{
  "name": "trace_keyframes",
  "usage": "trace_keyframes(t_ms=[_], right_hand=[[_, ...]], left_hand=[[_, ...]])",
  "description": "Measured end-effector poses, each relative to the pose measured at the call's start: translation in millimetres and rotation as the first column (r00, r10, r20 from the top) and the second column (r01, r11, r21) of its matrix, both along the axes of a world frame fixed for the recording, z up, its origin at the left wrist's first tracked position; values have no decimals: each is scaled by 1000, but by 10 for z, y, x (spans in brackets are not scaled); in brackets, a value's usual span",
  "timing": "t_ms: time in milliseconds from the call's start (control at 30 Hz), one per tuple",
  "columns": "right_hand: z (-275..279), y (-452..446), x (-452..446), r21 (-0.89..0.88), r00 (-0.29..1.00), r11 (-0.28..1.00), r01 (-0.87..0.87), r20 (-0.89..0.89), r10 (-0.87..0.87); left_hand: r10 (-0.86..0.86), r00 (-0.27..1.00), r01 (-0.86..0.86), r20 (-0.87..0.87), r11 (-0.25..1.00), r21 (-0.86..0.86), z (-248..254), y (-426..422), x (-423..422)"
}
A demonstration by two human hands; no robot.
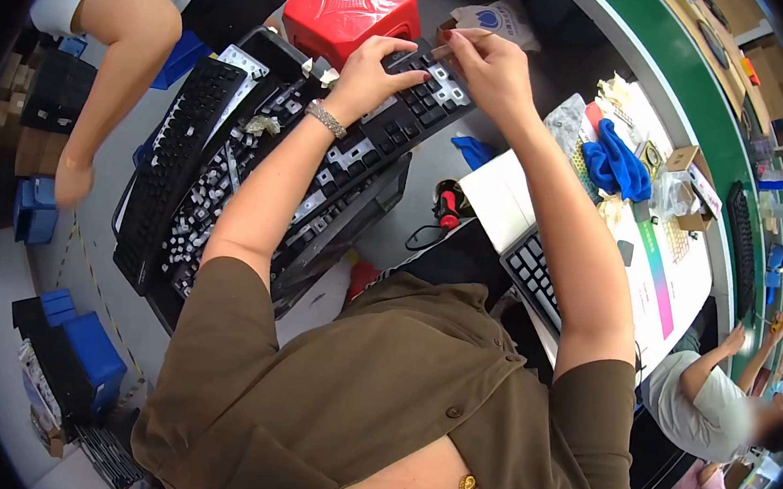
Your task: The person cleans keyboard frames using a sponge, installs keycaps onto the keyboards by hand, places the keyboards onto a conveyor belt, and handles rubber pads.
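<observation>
A black keyboard (386,134) slants across the crate in front of me, with keycaps gone in places and pale switch plate showing. My left hand (366,80) grips it near its far end, thumb over the keys and fingers along the edge. At that same far end, my right hand (493,73) is closed in a pinch at the keyboard's corner. A small thin item seems to be between its fingertips, too small to name. Loose keycaps (193,225) lie heaped under and beside my left forearm.
More black keyboards (179,149) lean along the crate's left side. A red stool (350,5) stands beyond. On the right, a white table (681,272) bears a blue cloth (618,163) and a white-keyed keyboard (536,275). A co-worker's arm (111,76) hangs at left. Blue bins (88,361) stand below.
</observation>
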State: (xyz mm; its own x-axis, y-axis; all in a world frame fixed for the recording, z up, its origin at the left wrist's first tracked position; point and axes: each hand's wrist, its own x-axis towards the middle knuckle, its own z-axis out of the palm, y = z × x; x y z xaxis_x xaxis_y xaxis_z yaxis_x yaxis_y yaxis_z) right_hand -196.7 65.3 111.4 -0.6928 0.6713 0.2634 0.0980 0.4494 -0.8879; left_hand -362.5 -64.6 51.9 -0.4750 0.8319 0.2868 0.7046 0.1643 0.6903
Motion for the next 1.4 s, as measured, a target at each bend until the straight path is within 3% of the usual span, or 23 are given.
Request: trace_keyframes(t_ms=[300, 333, 433, 467, 533, 600, 700, 767, 1100, 1200, 1300, 1333, 1400], right_hand=[[-126, 17, -120, 217, 996, 975, -40, 83, 22], [-124, 28, -127, 316, 993, 946, -67, 117, 31], [-151, 61, -145, 533, 966, 822, -199, 248, 74], [-151, 52, -179, 542, 925, 803, -249, 378, 32], [-265, 71, -232, 589, 945, 775, -228, 326, 30], [-302, 70, -182, 594, 971, 787, -171, 237, 31], [-324, 65, -213, 546, 973, 830, -114, 229, -17], [-293, 62, -223, 514, 968, 848, -131, 250, -1], [-230, 149, -347, 486, 962, 862, -144, 272, 7], [-152, 154, -228, 525, 957, 835, -166, 289, 9], [-75, 184, -154, 619, 939, 768, -164, 336, -70], [-34, 183, -145, 533, 951, 834, -141, 308, -35], [34, 207, -101, 296, 971, 952, -74, 238, 1]], left_hand=[[27, 998, -33, 48, 991, 130, -130, 4, 57], [-9, 1000, 4, 23, 982, 189, -180, 19, 24], [25, 997, -14, -73, 990, 141, -88, 31, 93], [21, 1000, -21, 5, 995, 102, -44, 16, 136], [-1, 999, 5, -51, 997, 79, -254, 29, -35], [-20, 997, 16, 77, 998, 53, -333, 55, -123], [-37, 994, 33, 101, 999, 39, -355, 77, -115], [-14, 1000, 15, -26, 999, 43, -380, 97, -114], [52, 994, -52, -96, 999, -3, -370, 106, -105], [31, 999, -32, 18, 999, 29, -492, 103, -224], [21, 995, -26, 96, 998, 50, -100, 98, 58], [62, 981, -56, 185, 998, -40, 42, 40, 56], [45, 947, -73, 318, 994, 77, -9, -56, -130]])
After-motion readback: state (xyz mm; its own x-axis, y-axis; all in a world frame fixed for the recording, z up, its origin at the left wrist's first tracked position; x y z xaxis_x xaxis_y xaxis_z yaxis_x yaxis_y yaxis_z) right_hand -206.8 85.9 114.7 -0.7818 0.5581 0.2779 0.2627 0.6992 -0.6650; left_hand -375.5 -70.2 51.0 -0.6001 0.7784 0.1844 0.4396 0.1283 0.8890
